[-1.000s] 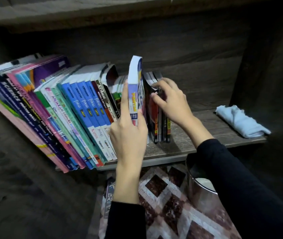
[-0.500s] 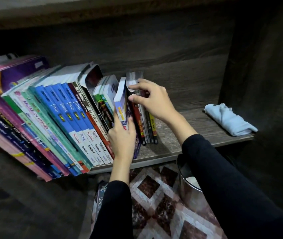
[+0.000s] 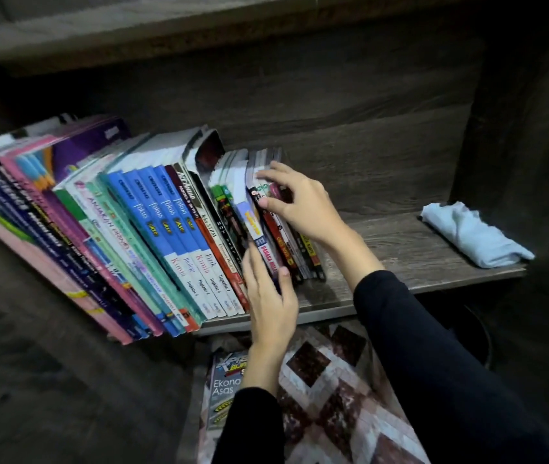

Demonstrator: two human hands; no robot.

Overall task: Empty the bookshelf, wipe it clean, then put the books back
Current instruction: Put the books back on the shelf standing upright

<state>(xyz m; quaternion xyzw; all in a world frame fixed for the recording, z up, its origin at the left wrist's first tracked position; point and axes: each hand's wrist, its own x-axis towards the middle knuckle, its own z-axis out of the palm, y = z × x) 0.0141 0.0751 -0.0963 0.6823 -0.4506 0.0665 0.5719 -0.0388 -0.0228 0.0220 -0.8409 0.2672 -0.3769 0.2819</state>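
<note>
A row of leaning books (image 3: 152, 229) fills the left half of the dark wooden shelf (image 3: 400, 256). A blue-and-white book with a yellow label (image 3: 253, 222) stands slotted into the row's right end. My left hand (image 3: 271, 296) holds its lower spine between fingers and thumb. My right hand (image 3: 299, 202) grips the tops of several thin books (image 3: 303, 256) just right of it, fingers over their upper edge, thumb on the front cover. A folded light-blue cloth (image 3: 474, 234) lies at the shelf's right end.
Another book (image 3: 226, 386) lies flat on the patterned mat (image 3: 326, 380) below the shelf, partly under my left arm. A dark round container (image 3: 474, 336) sits under the shelf on the right. Bare shelf board lies between the thin books and the cloth.
My left hand has lowered the blue-and-white book from above the row and slid it down into the gap. My right hand has stayed on the thin books, holding them aside.
</note>
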